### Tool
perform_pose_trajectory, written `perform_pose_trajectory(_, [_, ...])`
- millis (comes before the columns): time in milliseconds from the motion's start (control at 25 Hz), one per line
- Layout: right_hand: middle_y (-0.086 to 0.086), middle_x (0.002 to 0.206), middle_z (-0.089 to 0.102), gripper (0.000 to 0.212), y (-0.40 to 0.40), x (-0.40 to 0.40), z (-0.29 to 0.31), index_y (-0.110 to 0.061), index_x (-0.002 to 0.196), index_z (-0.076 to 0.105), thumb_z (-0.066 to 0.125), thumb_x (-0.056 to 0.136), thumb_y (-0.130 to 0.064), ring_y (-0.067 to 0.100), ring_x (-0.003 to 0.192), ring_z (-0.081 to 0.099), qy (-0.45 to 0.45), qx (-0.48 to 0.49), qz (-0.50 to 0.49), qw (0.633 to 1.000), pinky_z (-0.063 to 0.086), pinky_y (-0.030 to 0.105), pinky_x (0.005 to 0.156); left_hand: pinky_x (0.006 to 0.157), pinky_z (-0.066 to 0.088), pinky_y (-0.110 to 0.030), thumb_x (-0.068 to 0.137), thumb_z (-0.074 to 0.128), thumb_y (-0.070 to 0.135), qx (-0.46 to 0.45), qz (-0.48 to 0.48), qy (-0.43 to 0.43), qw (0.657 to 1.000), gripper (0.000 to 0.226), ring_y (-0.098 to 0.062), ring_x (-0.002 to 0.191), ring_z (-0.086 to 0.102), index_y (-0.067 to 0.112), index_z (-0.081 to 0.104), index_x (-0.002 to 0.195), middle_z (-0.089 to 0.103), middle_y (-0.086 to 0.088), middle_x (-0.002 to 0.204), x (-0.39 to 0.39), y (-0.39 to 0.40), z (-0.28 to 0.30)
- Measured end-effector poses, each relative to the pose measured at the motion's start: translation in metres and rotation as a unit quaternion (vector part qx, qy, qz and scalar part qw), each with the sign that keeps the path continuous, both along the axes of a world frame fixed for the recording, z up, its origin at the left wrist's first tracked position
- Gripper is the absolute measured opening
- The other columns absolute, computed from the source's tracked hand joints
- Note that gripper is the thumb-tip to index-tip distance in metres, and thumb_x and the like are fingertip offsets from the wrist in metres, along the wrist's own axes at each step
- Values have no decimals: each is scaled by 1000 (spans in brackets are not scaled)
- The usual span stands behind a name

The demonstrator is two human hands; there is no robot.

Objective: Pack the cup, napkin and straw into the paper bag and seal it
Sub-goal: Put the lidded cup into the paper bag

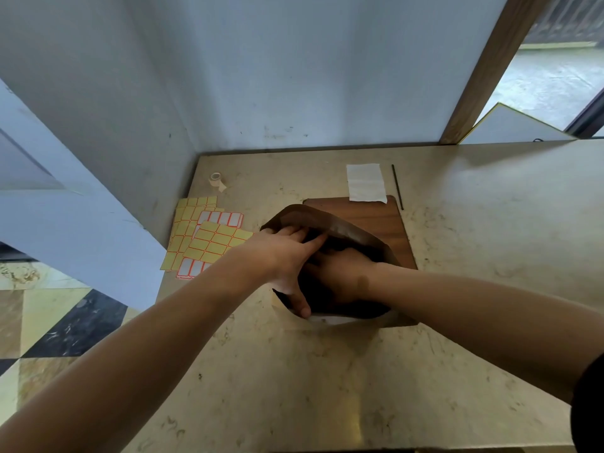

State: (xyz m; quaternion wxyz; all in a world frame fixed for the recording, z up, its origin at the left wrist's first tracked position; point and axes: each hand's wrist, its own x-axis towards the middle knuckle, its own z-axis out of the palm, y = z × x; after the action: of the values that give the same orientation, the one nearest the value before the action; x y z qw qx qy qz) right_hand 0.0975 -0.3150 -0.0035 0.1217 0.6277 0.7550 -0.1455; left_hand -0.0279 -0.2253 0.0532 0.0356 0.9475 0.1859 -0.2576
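Note:
A brown paper bag (346,225) stands open on the table's middle. My left hand (284,256) grips the bag's left rim, fingers over the far edge and thumb on the near edge. My right hand (340,276) reaches down inside the bag; what it holds is hidden, and the cup is not visible. A white napkin (365,182) lies flat beyond the bag, partly on a wooden board (389,223). A thin dark straw (397,187) lies to the right of the napkin.
Sheets of yellow and white sticker labels (206,238) lie left of the bag. A small tape roll (216,180) sits near the far left corner. Walls close the table's back and left; the floor drops off at left.

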Motion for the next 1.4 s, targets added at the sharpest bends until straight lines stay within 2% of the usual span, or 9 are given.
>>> perform_pose_trajectory(120, [4, 152, 31, 94, -14, 11, 18, -28, 149, 17, 63, 75, -62, 30, 130, 42, -6, 1, -26, 1000, 45, 42, 98, 117, 18, -46, 48, 72, 80, 14, -2, -8, 1000, 138, -25, 148, 6, 34, -8, 151, 5, 1, 163, 0, -3, 2])
perform_pose_trajectory(200, [2, 148, 36, 95, -25, 19, 31, -27, 149, 20, 64, 73, -62, 26, 125, 45, -24, 15, -41, 999, 46, 37, 93, 118, 18, -47, 49, 71, 80, 14, -12, -23, 1000, 136, -25, 148, 9, 34, -6, 152, 9, 1, 163, 1, -3, 2])
perform_pose_trajectory(360, [-3, 150, 35, 91, -50, 34, 57, -30, 150, 19, 58, 77, -67, 22, 131, 40, -43, 48, -50, 997, 40, 38, 103, 118, 19, -48, 54, 68, 81, 8, -24, -46, 999, 130, -24, 148, 12, 35, -4, 152, 13, 3, 162, 0, -6, 5])
perform_pose_trajectory(480, [-7, 152, 30, 89, -66, 42, 72, -34, 151, 14, 53, 79, -70, 19, 136, 32, -47, 68, -67, 994, 33, 36, 108, 116, 25, -46, 61, 61, 83, 12, -39, -78, 996, 119, -23, 147, 17, 36, -1, 152, 17, 6, 161, -3, -6, 8])
perform_pose_trajectory(640, [-11, 154, 27, 88, -84, 52, 87, -38, 151, 12, 51, 79, -72, 14, 140, 25, -20, 83, -103, 991, 32, 34, 109, 111, 31, -42, 66, 52, 85, 23, -51, -110, 992, 111, -22, 142, 28, 35, 3, 152, 26, 6, 158, -11, -7, 12])
perform_pose_trajectory(800, [-13, 152, 30, 83, -91, 51, 90, -39, 150, 15, 51, 81, -68, 12, 139, 26, 2, 104, -100, 990, 34, 32, 107, 111, 31, -41, 69, 53, 83, 27, -54, -113, 992, 107, -21, 141, 29, 35, 4, 152, 27, 5, 157, -19, -10, 14])
perform_pose_trajectory(1120, [-14, 140, 47, 65, -82, 52, 87, -40, 144, 34, 48, 85, -65, 10, 127, 42, 30, 151, -77, 985, 40, 29, 101, 105, 39, -36, 74, 57, 75, 12, -55, -152, 987, 97, -17, 136, 36, 37, 12, 151, 36, 7, 152, -17, -6, 20])
perform_pose_trajectory(1240, [-15, 132, 55, 55, -77, 55, 87, -40, 137, 44, 47, 88, -63, 8, 120, 49, 45, 181, -72, 980, 42, 25, 95, 98, 42, -31, 80, 58, 68, 0, -65, -191, 979, 83, -13, 129, 43, 37, 23, 149, 45, 11, 145, -15, 0, 24])
perform_pose_trajectory(1400, [-15, 114, 67, 45, -70, 61, 89, -36, 122, 61, 46, 87, -62, 5, 105, 58, 63, 222, -85, 969, 47, 23, 85, 85, 48, -23, 86, 60, 55, -43, -52, -254, 965, 57, -7, 108, 58, 38, 46, 138, 63, 15, 123, -10, 7, 27])
